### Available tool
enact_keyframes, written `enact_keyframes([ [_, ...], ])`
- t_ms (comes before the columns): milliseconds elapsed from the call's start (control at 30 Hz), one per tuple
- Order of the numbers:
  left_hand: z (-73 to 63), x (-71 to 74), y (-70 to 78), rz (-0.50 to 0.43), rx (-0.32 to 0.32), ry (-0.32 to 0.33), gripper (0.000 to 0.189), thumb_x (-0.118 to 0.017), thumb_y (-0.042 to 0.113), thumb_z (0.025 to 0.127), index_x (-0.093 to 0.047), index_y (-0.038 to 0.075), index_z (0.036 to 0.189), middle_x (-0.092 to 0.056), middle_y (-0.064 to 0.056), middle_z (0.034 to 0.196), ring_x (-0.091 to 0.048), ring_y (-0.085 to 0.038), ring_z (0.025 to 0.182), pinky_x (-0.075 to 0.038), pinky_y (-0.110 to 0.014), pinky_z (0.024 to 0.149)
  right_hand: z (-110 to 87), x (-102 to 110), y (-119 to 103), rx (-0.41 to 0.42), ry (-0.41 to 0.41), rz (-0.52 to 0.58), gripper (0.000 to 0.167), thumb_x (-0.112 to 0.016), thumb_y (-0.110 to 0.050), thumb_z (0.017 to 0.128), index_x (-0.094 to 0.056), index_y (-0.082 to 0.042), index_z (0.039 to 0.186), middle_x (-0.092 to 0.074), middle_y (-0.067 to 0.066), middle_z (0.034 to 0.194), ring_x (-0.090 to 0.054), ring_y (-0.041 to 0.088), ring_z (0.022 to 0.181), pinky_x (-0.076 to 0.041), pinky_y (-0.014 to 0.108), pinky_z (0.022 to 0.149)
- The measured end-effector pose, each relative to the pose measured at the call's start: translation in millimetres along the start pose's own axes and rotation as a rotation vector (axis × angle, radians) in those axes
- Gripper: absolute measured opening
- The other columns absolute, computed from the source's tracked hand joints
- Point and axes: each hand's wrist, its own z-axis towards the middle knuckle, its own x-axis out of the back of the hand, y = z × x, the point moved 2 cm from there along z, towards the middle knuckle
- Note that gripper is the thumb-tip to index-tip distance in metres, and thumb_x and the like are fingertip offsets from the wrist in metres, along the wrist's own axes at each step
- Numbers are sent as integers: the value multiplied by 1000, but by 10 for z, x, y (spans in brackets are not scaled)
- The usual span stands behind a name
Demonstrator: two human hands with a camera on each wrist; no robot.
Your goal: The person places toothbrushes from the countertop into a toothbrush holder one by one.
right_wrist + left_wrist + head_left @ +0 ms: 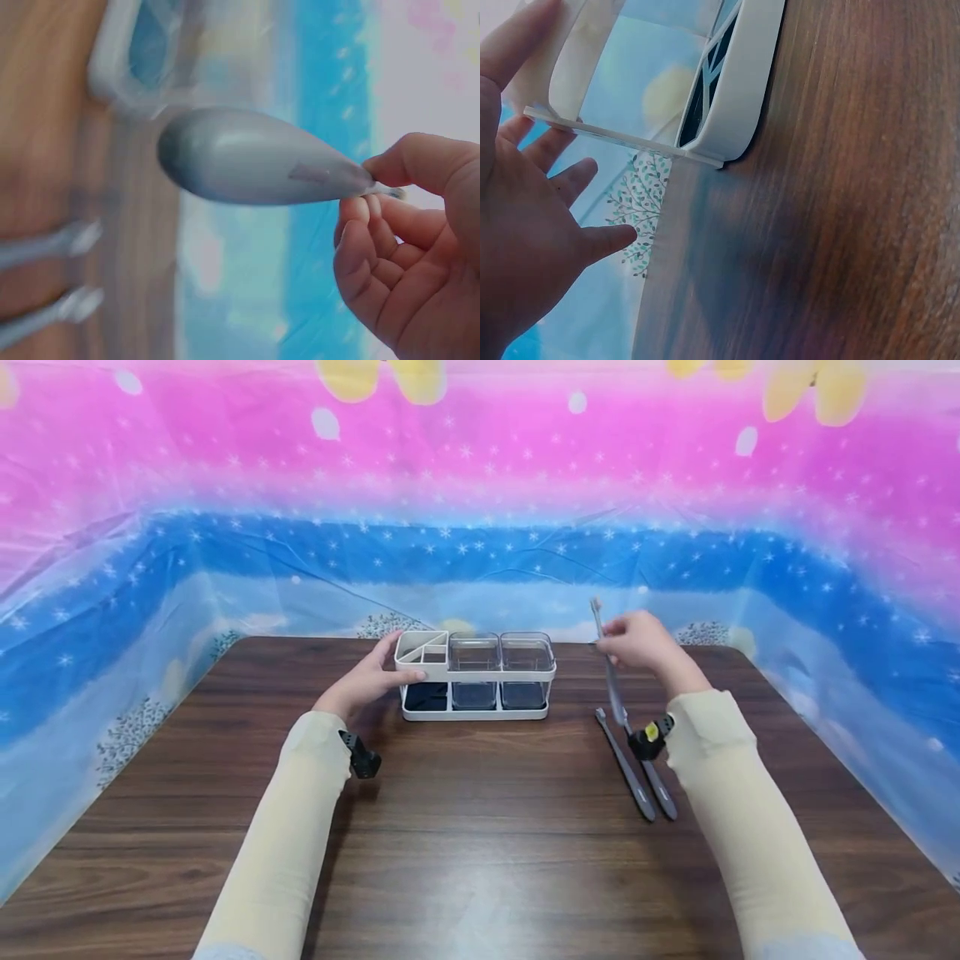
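A white two-tier holder stands upright at the back middle of the table. My left hand holds its left end, thumb along the front of the upper tier and fingers around the far side. To the right, my right hand pinches a grey toothbrush in the air between thumb and fingers, its bristle head up and handle end down. In the right wrist view the toothbrush handle points toward the camera. Two more grey toothbrushes lie side by side below, a left one and a right one.
The holder's upper tier has a divided white compartment at left and two clear cups, one in the middle and one at right. Dark pads line the base tier. A patterned cloth hangs behind the wooden table.
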Motion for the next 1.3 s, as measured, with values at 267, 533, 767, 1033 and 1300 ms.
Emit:
enact_keyframes([
  [267, -118, -52, 207, -9, 20, -42, 95, -67, 24, 92, 2, 19, 156, 0, -14, 161, 0, -31, 148, -10, -55, 116, 172, -143, -846, 130, 161, 148, 35, -56, -12, 93, -60, 4, 124, -66, 20, 110, -65, 20, 81, -55, 30, 74],
  [533, -56, -59, 111, -12, 12, -38, 95, -67, 25, 92, 3, 21, 156, -4, -14, 161, -3, -31, 147, -13, -55, 116, 313, -593, -1302, 230, 353, 380, 27, -59, -12, 93, -66, -2, 117, -67, 12, 99, -66, 21, 85, -54, 29, 76],
  [767, 5, -16, -11, -7, -15, -25, 97, -68, 28, 91, 4, 22, 156, -6, -13, 161, -5, -31, 147, -15, -54, 116, 371, -952, -1538, 433, 506, 392, 25, -58, -11, 94, -67, 0, 114, -64, 12, 97, -64, 22, 84, -52, 29, 76],
  [1033, -40, 8, 76, -19, 48, -25, 99, -68, 28, 91, 6, 22, 156, 1, -13, 161, 1, -32, 147, -6, -56, 116, 475, -1331, -1543, 452, 403, 284, 23, -57, -9, 95, -65, 3, 113, -64, 14, 99, -65, 23, 88, -54, 28, 75],
  [1300, -25, 7, 11, 25, 22, -24, 99, -68, 36, 90, 6, 26, 156, -2, -10, 162, -4, -32, 147, -11, -57, 115, 533, -1624, -1377, 399, 280, 121, 24, -56, -11, 96, -66, -1, 115, -66, 11, 99, -63, 22, 90, -53, 31, 76],
])
